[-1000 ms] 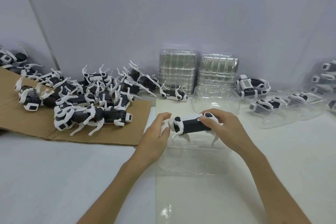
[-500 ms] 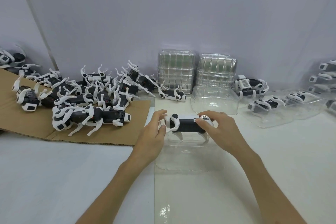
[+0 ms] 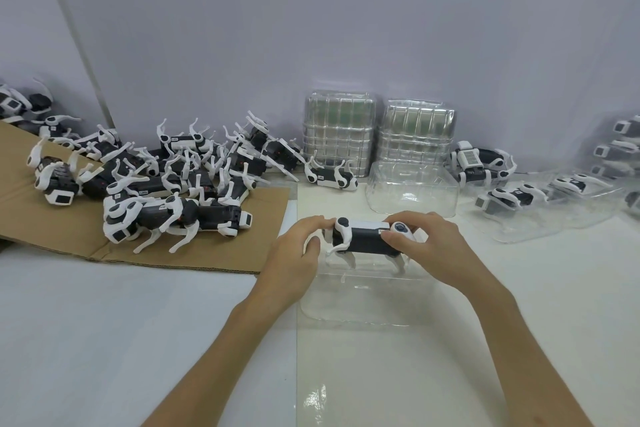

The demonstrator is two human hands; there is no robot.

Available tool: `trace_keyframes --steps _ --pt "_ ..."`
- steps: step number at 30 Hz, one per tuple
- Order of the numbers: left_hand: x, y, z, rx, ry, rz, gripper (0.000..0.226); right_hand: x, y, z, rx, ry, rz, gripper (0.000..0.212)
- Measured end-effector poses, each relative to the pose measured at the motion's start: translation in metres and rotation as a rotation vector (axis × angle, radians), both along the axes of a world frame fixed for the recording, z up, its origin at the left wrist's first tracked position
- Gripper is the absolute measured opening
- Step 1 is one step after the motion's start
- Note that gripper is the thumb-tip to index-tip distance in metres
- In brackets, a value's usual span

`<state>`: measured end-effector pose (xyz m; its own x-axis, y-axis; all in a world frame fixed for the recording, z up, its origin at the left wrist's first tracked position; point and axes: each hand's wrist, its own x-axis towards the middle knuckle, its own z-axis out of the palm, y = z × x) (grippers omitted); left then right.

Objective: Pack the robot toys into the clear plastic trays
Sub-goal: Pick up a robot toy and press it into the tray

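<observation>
Two hands hold one robot toy (image 3: pixel 367 239) between them: we see the left hand (image 3: pixel 294 260) curled round its left end and the right hand (image 3: pixel 433 250) pinching its right end, thumb on the white hip joint. The toy stands upright, black body level, with its white legs reaching down into the far part of a clear plastic tray (image 3: pixel 363 308) that lies on the desk (image 3: pixel 104 340) in front of us. Just beyond it sits an empty tray (image 3: pixel 412 191), and behind that, against the wall, we see two stacks of trays (image 3: pixel 339 135). To the left a heap of robot toys (image 3: pixel 166 184) lies tangled on a cardboard sheet (image 3: pixel 52 229), with one loose toy (image 3: pixel 329 178) beside the stacks. To the right, more toys lie in clear packaging (image 3: pixel 512 196).
</observation>
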<state>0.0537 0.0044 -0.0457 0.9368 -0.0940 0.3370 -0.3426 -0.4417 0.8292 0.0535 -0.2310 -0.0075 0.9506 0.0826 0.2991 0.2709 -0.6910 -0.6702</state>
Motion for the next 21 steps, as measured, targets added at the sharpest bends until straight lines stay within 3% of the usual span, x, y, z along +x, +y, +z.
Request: trace_keyframes --steps 11,15,17,19,21 --pt "-0.002 -0.005 0.0 0.062 0.02 0.007 0.035 0.004 0.0 -0.003 -0.042 -0.05 -0.024 0.013" --pt "0.0 -0.004 -0.004 0.006 0.127 0.119 0.047 0.002 -0.009 0.001 0.206 0.001 -0.126 0.02" --pt "0.003 -0.001 -0.005 0.058 0.244 0.119 0.049 0.006 -0.017 -0.002 0.207 0.081 -0.245 0.045" --pt "0.004 0.0 -0.006 0.065 0.337 0.063 0.043 0.009 -0.021 -0.007 0.076 0.195 -0.305 0.07" --pt "0.004 -0.001 -0.005 0.029 0.371 0.036 0.051 0.013 -0.02 -0.013 0.044 0.277 -0.268 0.076"
